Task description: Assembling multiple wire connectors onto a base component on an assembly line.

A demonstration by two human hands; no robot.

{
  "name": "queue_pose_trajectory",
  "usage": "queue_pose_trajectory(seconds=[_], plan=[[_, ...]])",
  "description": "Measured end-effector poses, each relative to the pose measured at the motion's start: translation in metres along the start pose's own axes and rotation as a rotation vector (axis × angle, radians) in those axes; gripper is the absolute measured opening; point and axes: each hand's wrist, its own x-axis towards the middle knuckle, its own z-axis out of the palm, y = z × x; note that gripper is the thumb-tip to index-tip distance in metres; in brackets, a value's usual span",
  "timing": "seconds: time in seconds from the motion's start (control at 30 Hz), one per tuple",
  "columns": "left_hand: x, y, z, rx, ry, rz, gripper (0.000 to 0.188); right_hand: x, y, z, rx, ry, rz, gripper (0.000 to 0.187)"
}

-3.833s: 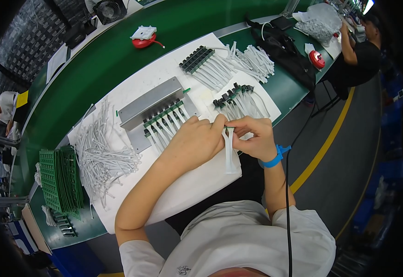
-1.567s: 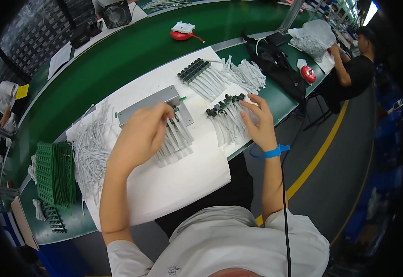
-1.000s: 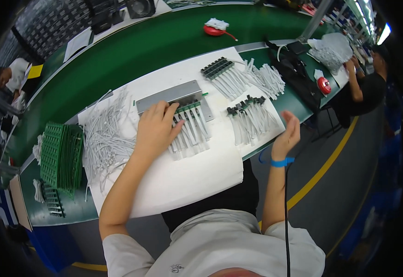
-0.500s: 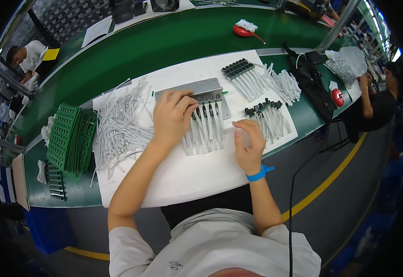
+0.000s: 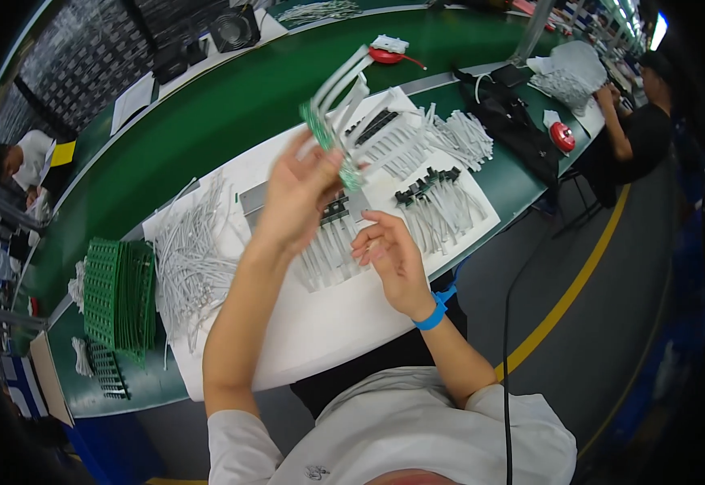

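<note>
My left hand is closed on a narrow green circuit board with white cables fanning from it; motion blurs the board. It is raised above a grey metal fixture. Below it, a row of white cables with dark ends lies on the white work sheet, partly hidden by my hand. Just right of that row, my right hand hovers with its fingers loosely bent and apart, and nothing shows in it. A blue band circles my right wrist.
Loose white cables spread on the left beside a stack of green circuit boards. Cabled boards and a bundle of white cables lie right. A black bag is beyond. A black cord hangs near my right arm.
My left hand has lifted the cabled green board up off the fixture. My right hand has moved left, closer to the cable row. The whole view has tilted and shifted.
</note>
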Motion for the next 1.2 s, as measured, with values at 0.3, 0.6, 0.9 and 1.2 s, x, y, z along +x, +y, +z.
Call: queue_pose_trajectory(seconds=[0.3,0.6,0.9,1.2], plan=[[-0.017,-0.037,-0.006,0.159,-0.09,-0.049,0.034,0.01,-0.009,-0.028,0.206,0.194,0.241,0.021],[-0.022,-0.005,-0.016,1.075,-0.138,0.046,0.028,0.007,-0.011,-0.036,0.116,0.189,0.27,0.026],[-0.026,-0.024,-0.01,0.897,-0.351,0.208,0.023,0.006,-0.015,-0.027,-0.031,0.171,0.271,0.02],[-0.029,-0.036,-0.013,0.906,-0.329,0.126,0.017,0.0,-0.01,-0.034,0.088,0.073,0.36,0.02]])
